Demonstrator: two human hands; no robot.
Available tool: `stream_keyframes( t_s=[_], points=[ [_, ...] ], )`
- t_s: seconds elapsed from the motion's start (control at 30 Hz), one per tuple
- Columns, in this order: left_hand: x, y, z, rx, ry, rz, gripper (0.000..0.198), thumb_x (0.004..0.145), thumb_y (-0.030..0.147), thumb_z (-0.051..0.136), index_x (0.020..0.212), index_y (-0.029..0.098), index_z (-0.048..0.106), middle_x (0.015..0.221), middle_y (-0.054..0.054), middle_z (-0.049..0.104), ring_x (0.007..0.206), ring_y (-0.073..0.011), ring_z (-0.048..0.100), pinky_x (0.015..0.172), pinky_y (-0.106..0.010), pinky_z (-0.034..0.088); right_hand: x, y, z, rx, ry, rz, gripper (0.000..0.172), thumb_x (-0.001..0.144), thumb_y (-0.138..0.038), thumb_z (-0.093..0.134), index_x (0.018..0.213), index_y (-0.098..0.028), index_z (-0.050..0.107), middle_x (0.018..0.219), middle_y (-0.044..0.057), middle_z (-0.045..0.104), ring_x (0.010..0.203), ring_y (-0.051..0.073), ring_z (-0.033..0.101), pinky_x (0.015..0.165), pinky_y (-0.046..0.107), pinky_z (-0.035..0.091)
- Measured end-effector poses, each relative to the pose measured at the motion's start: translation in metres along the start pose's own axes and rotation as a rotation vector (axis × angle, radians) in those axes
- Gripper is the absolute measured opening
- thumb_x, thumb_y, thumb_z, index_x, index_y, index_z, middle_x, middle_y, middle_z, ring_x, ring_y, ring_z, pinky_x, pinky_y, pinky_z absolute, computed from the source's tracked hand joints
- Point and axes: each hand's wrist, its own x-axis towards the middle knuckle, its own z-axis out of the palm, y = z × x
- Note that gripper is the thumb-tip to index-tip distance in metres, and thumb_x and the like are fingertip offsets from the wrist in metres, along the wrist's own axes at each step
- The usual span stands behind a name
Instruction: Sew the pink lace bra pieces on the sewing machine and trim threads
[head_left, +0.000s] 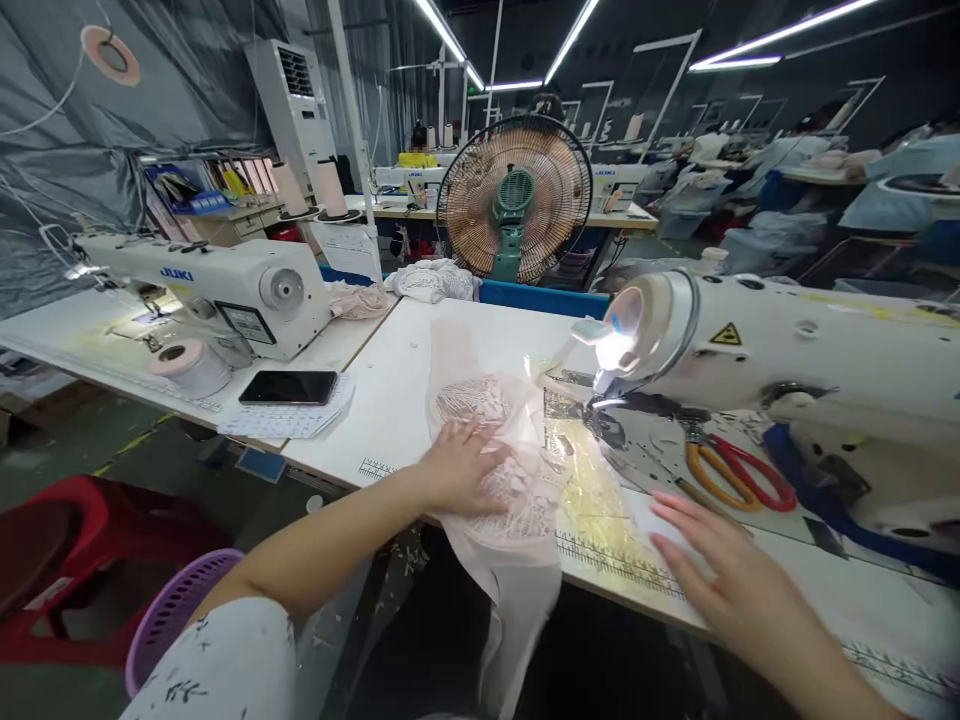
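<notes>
Pale pink lace fabric, shaped like a bra (517, 500), lies over the table's front edge, its lower part hanging down. My left hand (466, 468) rests flat on the lace with its fingers spread. To the right, my right hand (705, 555) hovers over the tabletop near the front edge, fingers apart and nothing visible in them. Between the hands is a yellow, clear-covered patch (592, 490) of the sewing bed. The lit sewing machine head (637, 325) stands just beyond, with its needle area near the fabric's right side.
Scissors with orange and red handles (739, 475) lie under the machine arm. A black phone (289, 387) sits on papers at left, beside a second sewing machine (217, 290) and a tape roll (191, 368). A large fan (514, 195) stands behind. A red stool (82, 560) and purple basket (176, 610) stand lower left.
</notes>
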Motion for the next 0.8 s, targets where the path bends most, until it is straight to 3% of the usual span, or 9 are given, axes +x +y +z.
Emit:
stream_keyframes(
  t_s=[0.1, 0.2, 0.3, 0.4, 0.47, 0.53, 0.7, 0.73, 0.8],
  points=[
    [0.002, -0.026, 0.014, 0.004, -0.004, -0.068, 0.079, 0.083, 0.071, 0.032, 0.145, 0.023, 0.025, 0.155, -0.012, 0.012, 0.142, -0.0364, 0.004, 0.108, -0.064, 0.006, 0.074, -0.053, 0.024, -0.001, -0.209, 0.007, 0.044, 0.091, -0.034, 0.042, 0.127, -0.011, 0.051, 0.139, 0.016, 0.047, 0.127, 0.027, 0.045, 0.1, 0.043, 0.043],
    [-0.014, -0.042, 0.023, 0.007, 0.05, -0.083, 0.076, 0.084, 0.07, 0.032, 0.145, 0.024, 0.026, 0.154, -0.012, 0.014, 0.142, -0.0357, 0.007, 0.109, -0.063, 0.007, 0.168, -0.08, 0.051, -0.075, -0.169, 0.194, 0.055, 0.088, -0.034, 0.051, 0.13, 0.001, 0.044, 0.141, 0.029, 0.037, 0.133, 0.035, 0.033, 0.105, 0.048, 0.034],
    [-0.034, -0.054, 0.026, 0.001, 0.108, -0.077, 0.064, 0.087, 0.062, 0.038, 0.14, 0.028, 0.036, 0.152, -0.01, 0.025, 0.14, -0.0347, 0.018, 0.109, -0.062, 0.014, 0.245, -0.073, 0.064, -0.11, -0.179, 0.453, 0.047, 0.09, -0.037, 0.051, 0.128, -0.011, 0.047, 0.129, 0.018, 0.05, 0.116, 0.028, 0.052, 0.094, 0.05, 0.044],
    [-0.046, -0.064, 0.027, -0.035, 0.167, -0.071, 0.05, 0.089, 0.053, 0.043, 0.133, 0.03, 0.045, 0.148, -0.007, 0.035, 0.136, -0.0322, 0.028, 0.109, -0.06, 0.018, 0.279, -0.06, 0.063, -0.067, -0.275, 0.494, 0.033, 0.09, -0.038, 0.053, 0.112, -0.014, 0.057, 0.109, 0.009, 0.061, 0.092, 0.018, 0.061, 0.08, 0.038, 0.052],
    [-0.049, -0.068, 0.028, -0.069, 0.202, -0.067, 0.048, 0.089, 0.052, 0.045, 0.132, 0.031, 0.047, 0.147, -0.006, 0.037, 0.135, -0.0312, 0.03, 0.11, -0.06, 0.018, 0.273, -0.064, 0.059, -0.024, -0.311, 0.424, 0.029, 0.091, -0.038, 0.052, 0.104, -0.014, 0.059, 0.099, 0.006, 0.063, 0.084, 0.015, 0.061, 0.075, 0.035, 0.051],
    [-0.05, -0.07, 0.031, -0.092, 0.232, -0.059, 0.048, 0.088, 0.051, 0.046, 0.131, 0.03, 0.047, 0.146, -0.005, 0.038, 0.135, -0.0308, 0.031, 0.11, -0.059, 0.018, 0.246, -0.079, 0.052, 0.029, -0.323, 0.305, 0.027, 0.092, -0.036, 0.047, 0.097, -0.014, 0.061, 0.092, 0.005, 0.064, 0.079, 0.015, 0.061, 0.072, 0.034, 0.05],
    [-0.051, -0.07, 0.031, -0.083, 0.231, -0.049, 0.049, 0.088, 0.052, 0.046, 0.13, 0.027, 0.048, 0.145, -0.007, 0.04, 0.135, -0.0315, 0.031, 0.111, -0.059, 0.018, 0.125, -0.112, 0.021, 0.25, -0.431, -0.16, 0.032, 0.089, -0.034, 0.045, 0.063, -0.021, 0.058, 0.071, 0.003, 0.062, 0.073, 0.016, 0.059, 0.074, 0.031, 0.049],
    [-0.05, -0.069, 0.028, -0.068, 0.217, -0.055, 0.05, 0.087, 0.051, 0.047, 0.13, 0.025, 0.048, 0.144, -0.008, 0.041, 0.135, -0.0326, 0.031, 0.11, -0.06, 0.019, 0.101, -0.113, 0.014, 0.331, -0.421, -0.335, 0.03, 0.09, -0.032, 0.043, 0.068, -0.021, 0.06, 0.071, 0.004, 0.063, 0.075, 0.018, 0.06, 0.075, 0.033, 0.05],
    [-0.046, -0.063, 0.018, -0.031, 0.196, -0.048, 0.051, 0.085, 0.048, 0.053, 0.129, 0.021, 0.049, 0.14, -0.012, 0.045, 0.134, -0.0351, 0.032, 0.11, -0.061, 0.019, 0.062, -0.107, 0.001, 0.343, -0.372, -0.434, 0.018, 0.089, -0.032, 0.047, 0.087, -0.024, 0.063, 0.08, 0.005, 0.066, 0.08, 0.02, 0.063, 0.083, 0.038, 0.051]
  ],
)
